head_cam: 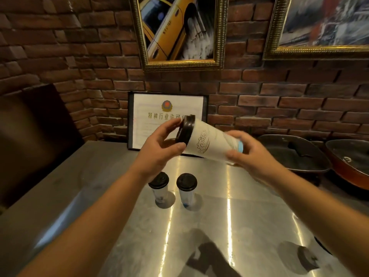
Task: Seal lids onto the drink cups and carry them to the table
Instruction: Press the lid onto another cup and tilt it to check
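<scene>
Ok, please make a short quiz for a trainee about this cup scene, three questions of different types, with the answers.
1. True or false: the held cup is upright.
2. How many lidded cups stand on the metal table?
3. Which of the hands touches the black lid of the held cup? A) left B) right

Key:
1. False; it lies tilted, almost sideways, lid toward the left.
2. Two: the left cup and the right cup.
3. A; the left hand grips at the lid, the right hand holds the bottom end.
</scene>
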